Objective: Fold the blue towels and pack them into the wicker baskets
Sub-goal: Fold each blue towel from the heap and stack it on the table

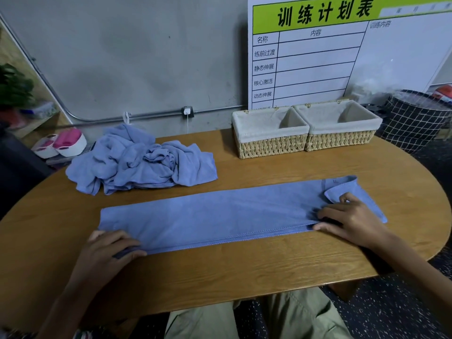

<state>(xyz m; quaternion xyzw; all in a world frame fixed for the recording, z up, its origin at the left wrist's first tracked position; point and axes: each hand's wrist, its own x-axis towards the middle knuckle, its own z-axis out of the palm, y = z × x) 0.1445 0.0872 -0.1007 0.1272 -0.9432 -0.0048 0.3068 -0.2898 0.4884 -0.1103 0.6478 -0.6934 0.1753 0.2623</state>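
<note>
A blue towel (220,214) lies folded into a long strip across the middle of the wooden table (244,270), its right end partly turned over. My left hand (107,250) pinches the strip's near left corner. My right hand (352,218) grips the near edge close to the right end, thumb under the top layer. A crumpled heap of blue towels (137,162) sits at the back left. Two wicker baskets with beige cloth liners stand side by side at the back right, the left basket (269,143) and the right basket (342,140), both showing only their liners.
A large white schedule board (318,57) leans on the grey wall behind the baskets. A dark checked hamper (415,121) stands off the table's right end. Pink and white items (63,143) lie on the floor at the left. The table's right end is rounded.
</note>
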